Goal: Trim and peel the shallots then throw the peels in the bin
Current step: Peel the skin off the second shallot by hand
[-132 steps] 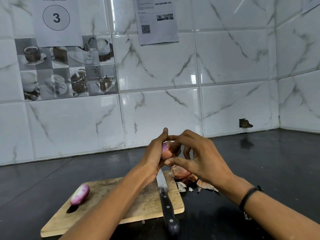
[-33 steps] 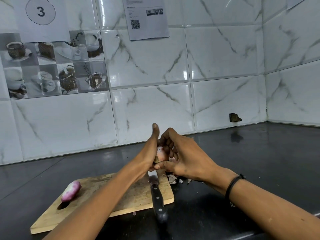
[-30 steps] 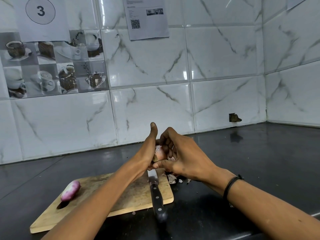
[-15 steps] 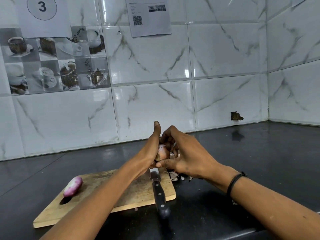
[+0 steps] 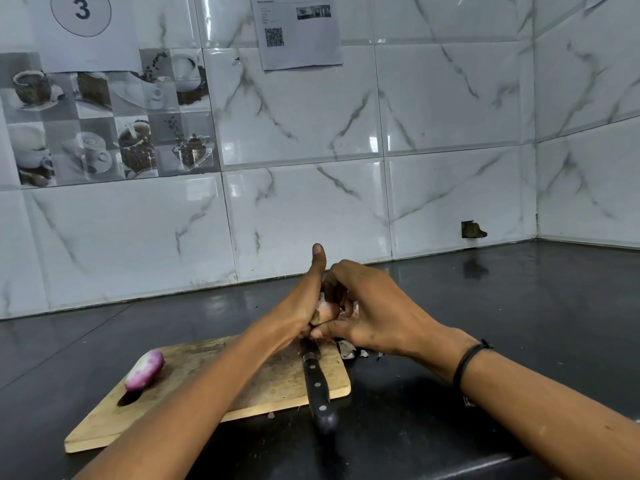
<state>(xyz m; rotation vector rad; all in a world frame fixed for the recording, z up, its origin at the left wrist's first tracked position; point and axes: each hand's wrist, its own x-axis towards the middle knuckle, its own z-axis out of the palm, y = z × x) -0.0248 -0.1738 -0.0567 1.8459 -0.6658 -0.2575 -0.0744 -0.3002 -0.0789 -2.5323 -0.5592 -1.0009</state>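
Shallot (image 5: 325, 311): one, small, rounded, glossy pink with a tan root end. It is held between both hands and mostly hidden by fingers.
Left hand (image 5: 301, 306): cups the shallot from the left with the thumb upright. Its fingers are hidden.
Right hand (image 5: 375, 317): fingers curl over the shallot's top, thumb pressed beneath.
Peeled shallot (image 5: 144, 370): one, oval, purple and white, well left of the left hand on the board.
Peels (image 5: 346, 349): papery scraps just under the right hand; count unclear.
Knife (image 5: 317, 386): one, with a black riveted handle, below the hands. They cover most of the blade.
Board (image 5: 270, 382): one, wooden, rectangular, scuffed.
Counter (image 5: 519, 306): dark, glossy.
Wristband (image 5: 467, 362): one, a black cord on the right wrist.
Wall (image 5: 433, 109): white marbled tiles.
Numbered sheet (image 5: 90, 29) and QR sheet (image 5: 301, 32): both cut off at the top.
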